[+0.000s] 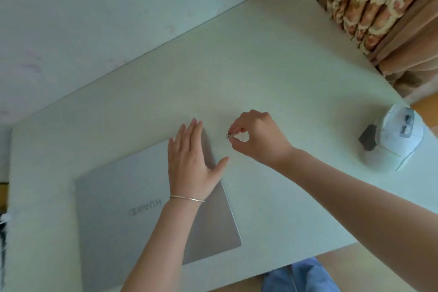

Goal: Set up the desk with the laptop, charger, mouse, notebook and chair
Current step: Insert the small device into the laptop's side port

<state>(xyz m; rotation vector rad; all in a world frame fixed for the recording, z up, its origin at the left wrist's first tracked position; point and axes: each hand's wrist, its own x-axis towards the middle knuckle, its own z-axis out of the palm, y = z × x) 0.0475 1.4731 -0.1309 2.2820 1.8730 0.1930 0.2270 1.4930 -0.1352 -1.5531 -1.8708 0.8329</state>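
A closed silver laptop (132, 201) lies flat on the white desk (272, 73), lid logo facing me. My left hand (189, 161) rests flat on the lid's far right corner, fingers spread, holding nothing. My right hand (256, 137) pinches a small charger plug (228, 135) between thumb and forefinger, just right of the laptop's far right corner and a little off its side edge. No cable shows behind the plug. A white mouse (400, 135) sits near the desk's right edge, with a dark grey block (367, 141) touching its left side.
The desk's far edge meets a pale wall (94, 19). A patterned curtain (379, 0) hangs at the far right corner. Blue-clad legs (301, 277) show below the desk's near edge. A thin white cord (406, 162) trails from the mouse.
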